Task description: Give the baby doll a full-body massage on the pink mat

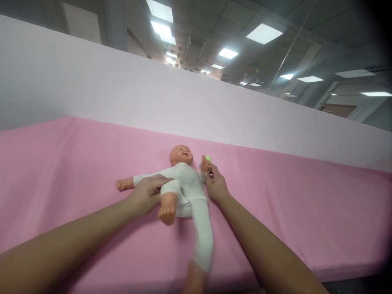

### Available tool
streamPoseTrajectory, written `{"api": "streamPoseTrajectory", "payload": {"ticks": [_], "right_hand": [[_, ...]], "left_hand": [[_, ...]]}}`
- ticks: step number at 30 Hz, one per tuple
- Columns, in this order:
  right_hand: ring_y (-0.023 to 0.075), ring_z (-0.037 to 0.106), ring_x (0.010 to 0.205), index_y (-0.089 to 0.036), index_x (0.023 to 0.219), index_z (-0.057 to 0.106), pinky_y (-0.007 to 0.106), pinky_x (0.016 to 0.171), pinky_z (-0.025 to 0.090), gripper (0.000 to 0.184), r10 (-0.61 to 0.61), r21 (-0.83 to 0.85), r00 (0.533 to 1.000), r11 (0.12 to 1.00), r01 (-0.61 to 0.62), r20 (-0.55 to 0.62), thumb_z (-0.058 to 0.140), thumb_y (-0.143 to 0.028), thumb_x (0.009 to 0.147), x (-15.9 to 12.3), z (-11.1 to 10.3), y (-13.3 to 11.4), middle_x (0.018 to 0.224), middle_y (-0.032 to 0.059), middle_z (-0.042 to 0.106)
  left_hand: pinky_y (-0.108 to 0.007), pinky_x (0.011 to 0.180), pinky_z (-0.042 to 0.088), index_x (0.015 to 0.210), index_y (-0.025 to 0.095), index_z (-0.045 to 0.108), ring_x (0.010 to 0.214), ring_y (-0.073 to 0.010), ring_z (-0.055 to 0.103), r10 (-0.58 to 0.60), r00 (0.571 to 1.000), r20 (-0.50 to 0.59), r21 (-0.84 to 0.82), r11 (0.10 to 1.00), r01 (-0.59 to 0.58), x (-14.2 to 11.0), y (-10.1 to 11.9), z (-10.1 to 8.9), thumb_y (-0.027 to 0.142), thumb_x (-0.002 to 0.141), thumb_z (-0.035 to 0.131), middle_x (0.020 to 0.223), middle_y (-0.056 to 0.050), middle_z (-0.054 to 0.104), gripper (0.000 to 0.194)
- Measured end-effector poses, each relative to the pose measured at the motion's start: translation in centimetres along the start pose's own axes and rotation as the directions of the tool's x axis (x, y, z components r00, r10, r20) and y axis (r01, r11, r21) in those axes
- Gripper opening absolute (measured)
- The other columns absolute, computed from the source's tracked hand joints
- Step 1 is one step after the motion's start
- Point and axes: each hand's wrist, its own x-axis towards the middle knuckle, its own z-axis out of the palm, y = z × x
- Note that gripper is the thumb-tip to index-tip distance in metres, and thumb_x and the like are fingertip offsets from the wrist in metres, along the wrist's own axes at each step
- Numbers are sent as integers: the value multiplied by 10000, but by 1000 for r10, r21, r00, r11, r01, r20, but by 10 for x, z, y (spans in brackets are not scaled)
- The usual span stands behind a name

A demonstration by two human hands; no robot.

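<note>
A baby doll [186, 179] with a white cloth body lies on its back on a pink covering, its head towards the wall. My left hand [150, 192] is closed around one of its legs, which is bent up with the foot [168, 208] pointing at me. My right hand [216, 181] holds the doll's arm near the plastic hand [205, 165]. A small bright green thing [208, 158] shows beside that doll hand; its kind is unclear. The doll's other arm [125, 184] stretches out to the left, and its other leg extends towards me.
The pink padded surface [275, 204] spreads to both sides, with its front edge at the lower right. Behind it rises a low white wall [153, 94]. Above that are glass panes and lit ceiling panels [263, 34].
</note>
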Motion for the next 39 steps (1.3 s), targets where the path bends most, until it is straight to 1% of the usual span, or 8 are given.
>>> {"api": "streamPoseTrajectory", "payload": {"ticks": [5,8,11,16,21,26,32,39], "right_hand": [[242,704,1101,-244,1533,357,418,905,623,723,355,485,923,839,-246,-145,649,-438,900,15,-18,27,1355,118,655],[244,746,940,-195,1406,474,411,790,656,605,507,554,856,743,-376,-100,680,-349,858,20,-24,38,1154,124,726],[233,747,873,-175,1353,491,397,766,653,574,524,528,843,753,-392,-121,700,-320,839,19,-24,39,1076,118,738],[223,717,990,-219,1374,514,390,899,605,609,296,364,938,906,-216,-179,738,-400,837,7,-11,17,1215,91,725],[263,634,1219,-304,1300,688,484,1104,473,378,-169,-84,981,981,177,100,605,-300,931,-3,6,-11,1318,32,706],[260,640,1195,-322,1307,686,477,1076,489,383,-131,-116,985,983,143,110,630,-344,929,-5,5,-15,1287,18,719],[231,702,1075,-246,1420,538,418,968,577,548,171,333,979,934,-127,-107,656,-430,918,8,-8,12,1243,85,715],[234,749,973,-180,1368,569,406,866,644,477,573,603,819,645,-469,24,657,-328,923,20,-31,42,1217,144,712]], "left_hand": [[-335,844,581,1338,335,683,995,-214,696,322,936,143,-91,946,-312,-11,14,3,213,965,602,1148,-69,714,400],[-320,794,584,1383,360,644,966,-205,697,437,887,151,-86,900,-428,-14,17,6,141,947,599,1134,-71,715,490],[-337,806,586,1376,355,648,958,-209,701,403,907,122,-77,915,-396,-12,15,6,155,953,599,1106,-60,724,470],[-388,884,581,1212,298,755,1006,-262,705,97,995,21,-23,995,-96,-5,2,2,240,936,607,1088,-36,752,319],[-371,806,597,1087,229,802,1039,-292,683,-152,986,-66,41,987,155,4,-24,4,302,837,679,1200,-77,679,288],[-326,792,603,1172,295,783,1020,-243,688,-148,986,-74,62,986,153,7,-31,4,318,837,699,1279,-56,610,346],[-363,898,585,1282,319,718,1095,-238,675,229,973,-19,168,960,-223,-7,-8,3,267,947,618,1253,-64,658,353],[-391,838,583,1374,320,625,1008,-253,689,535,831,154,196,808,-556,-19,16,16,228,932,609,1229,-111,696,453]]}}
